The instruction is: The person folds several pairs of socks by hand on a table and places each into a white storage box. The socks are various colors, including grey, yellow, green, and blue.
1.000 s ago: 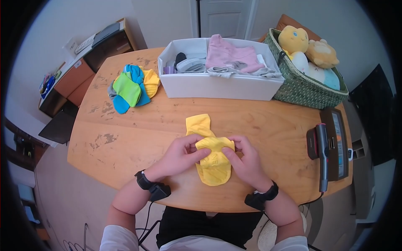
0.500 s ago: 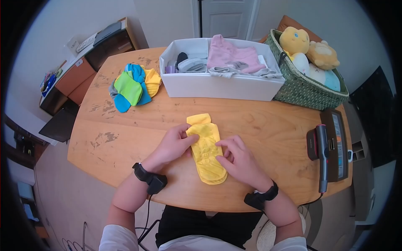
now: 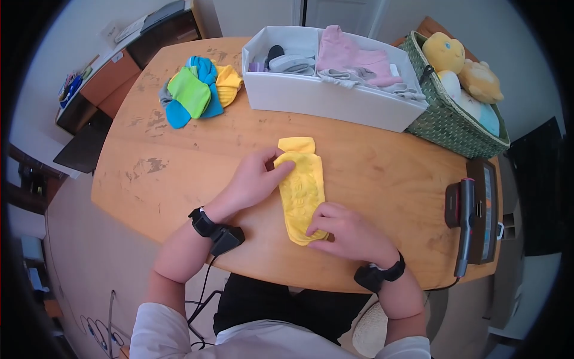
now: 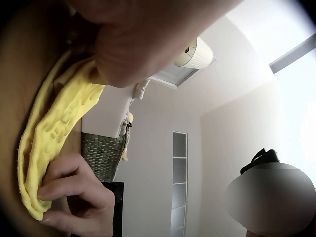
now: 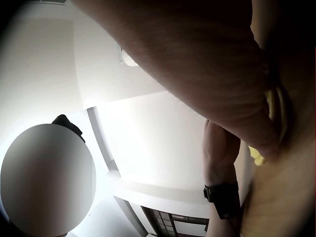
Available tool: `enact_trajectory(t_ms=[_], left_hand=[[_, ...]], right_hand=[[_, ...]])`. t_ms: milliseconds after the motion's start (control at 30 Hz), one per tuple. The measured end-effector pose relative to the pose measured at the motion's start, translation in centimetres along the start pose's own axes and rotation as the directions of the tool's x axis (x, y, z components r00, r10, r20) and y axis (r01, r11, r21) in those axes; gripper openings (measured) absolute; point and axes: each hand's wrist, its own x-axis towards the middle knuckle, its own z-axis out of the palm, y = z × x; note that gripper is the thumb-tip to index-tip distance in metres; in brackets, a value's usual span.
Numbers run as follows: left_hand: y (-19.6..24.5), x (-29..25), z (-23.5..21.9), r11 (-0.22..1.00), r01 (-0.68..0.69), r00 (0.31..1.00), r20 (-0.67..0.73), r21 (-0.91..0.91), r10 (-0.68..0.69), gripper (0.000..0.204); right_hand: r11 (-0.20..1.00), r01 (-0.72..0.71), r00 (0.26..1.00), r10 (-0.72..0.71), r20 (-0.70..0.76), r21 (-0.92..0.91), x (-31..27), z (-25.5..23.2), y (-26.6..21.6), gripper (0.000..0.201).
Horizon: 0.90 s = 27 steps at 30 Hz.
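Observation:
Two yellow socks (image 3: 302,191) lie one on the other near the middle of the wooden table, a cuff showing beyond the upper sock at the far end. Raised lettering and dots mark the upper one. My left hand (image 3: 258,176) pinches the left edge close to the cuff, thumb on top and fingertips hidden. At the toe end, my right hand (image 3: 353,233) pinches the fabric between curled fingers and thumb. The left wrist view shows the two layers of the yellow socks (image 4: 61,123) slightly apart, with the right hand (image 4: 79,195) at their toe.
A pile of green, blue, grey and yellow socks (image 3: 194,93) sits at the table's back left. Behind the hands stands a white box (image 3: 335,99) of folded clothes, beside a green woven basket (image 3: 460,128) of plush toys. A corded grey styling tool (image 3: 465,227) lies at the right.
The upper sock has been laid flat along the lower one. My right hand has moved from the sock's upper part down to the toe; my left hand stays by the cuff. The view has shifted.

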Motion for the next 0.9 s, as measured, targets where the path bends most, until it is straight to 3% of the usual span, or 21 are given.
enact_trajectory(t_ms=[133, 200, 233, 300, 333, 400, 600, 900], left_hand=[[-0.7, 0.2, 0.5, 0.983, -0.107, 0.992, -0.077, -0.153, 0.096, 0.031], [-0.2, 0.1, 0.6, 0.921, -0.128, 0.992, -0.044, -0.369, 0.121, 0.026], [0.1, 0.0, 0.6, 0.921, -0.129, 0.992, -0.044, -0.369, 0.121, 0.026], [0.5, -0.1, 0.4, 0.84, -0.047, 0.997, 0.025, -0.541, 0.072, 0.02], [0.5, 0.0, 0.3, 0.84, -0.048, 0.997, 0.025, -0.54, 0.073, 0.02], [0.5, 0.1, 0.0, 0.84, 0.157, 0.985, 0.15, -0.519, -0.091, 0.018], [-0.5, 0.1, 1.5, 0.918, 0.051, 0.997, 0.076, -0.394, -0.022, 0.022], [-0.5, 0.3, 1.8, 0.925, 0.014, 0.997, 0.074, -0.379, 0.015, 0.023]], right_hand=[[0.999, 0.03, 1.0, -0.031, -0.006, -0.032, 0.1, 0.1, -0.1, 0.017], [0.998, 0.043, 0.999, -0.044, -0.018, -0.046, 0.2, 0.1, -0.3, 0.013], [0.998, 0.046, 0.999, -0.047, -0.022, -0.047, 0.3, 0.1, -0.5, 0.012], [0.998, 0.049, 0.998, -0.05, -0.028, -0.049, 0.4, -0.1, -0.8, 0.012], [0.998, 0.048, 0.998, -0.049, -0.031, -0.036, 0.4, -0.2, -0.9, 0.011], [0.999, 0.047, 0.998, -0.048, -0.033, -0.023, 0.3, -0.2, -1.0, 0.011], [0.999, 0.011, 1.0, -0.011, 0.006, 0.032, 0.3, 0.0, -0.9, 0.011], [0.999, -0.008, 0.997, 0.005, 0.08, 0.034, 0.1, 0.0, -0.8, 0.01]])
